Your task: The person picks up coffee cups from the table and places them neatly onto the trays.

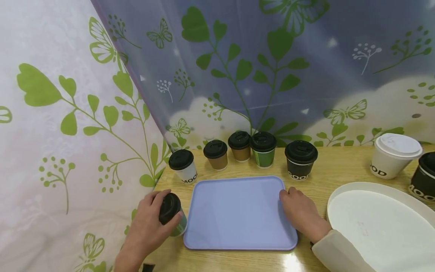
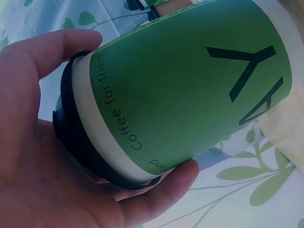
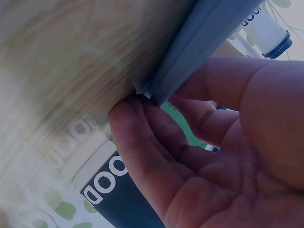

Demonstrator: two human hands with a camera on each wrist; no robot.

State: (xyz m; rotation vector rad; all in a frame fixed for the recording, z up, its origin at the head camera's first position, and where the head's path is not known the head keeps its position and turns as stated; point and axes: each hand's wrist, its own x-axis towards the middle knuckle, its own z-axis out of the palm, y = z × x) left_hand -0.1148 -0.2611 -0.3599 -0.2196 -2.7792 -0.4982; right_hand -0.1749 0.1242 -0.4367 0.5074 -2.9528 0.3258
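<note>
My left hand (image 1: 146, 223) holds a green paper coffee cup (image 1: 181, 226) by its black lid, fingers and thumb spread round the rim. The cup is beside the left edge of a lavender-blue rectangular tray (image 1: 238, 215). In the left wrist view the green cup (image 2: 190, 85) shows "Coffee for friend" on its side. At the tray's right edge, my right hand (image 1: 300, 211) pinches the rim. The right wrist view shows its thumb against the tray's side (image 3: 190, 52) and curled fingertips (image 3: 126, 116) by the lower edge, close to the tabletop.
Behind the tray stand a white cup (image 1: 187, 173), two brown cups (image 1: 218, 162) (image 1: 241, 154), another green cup (image 1: 263, 158) and a black cup (image 1: 300, 168), all black-lidded. To the right are a round white tray (image 1: 374, 226), a white-lidded cup (image 1: 391, 162) and a black cup (image 1: 423, 181). Patterned curtains (image 1: 238, 94) border the table.
</note>
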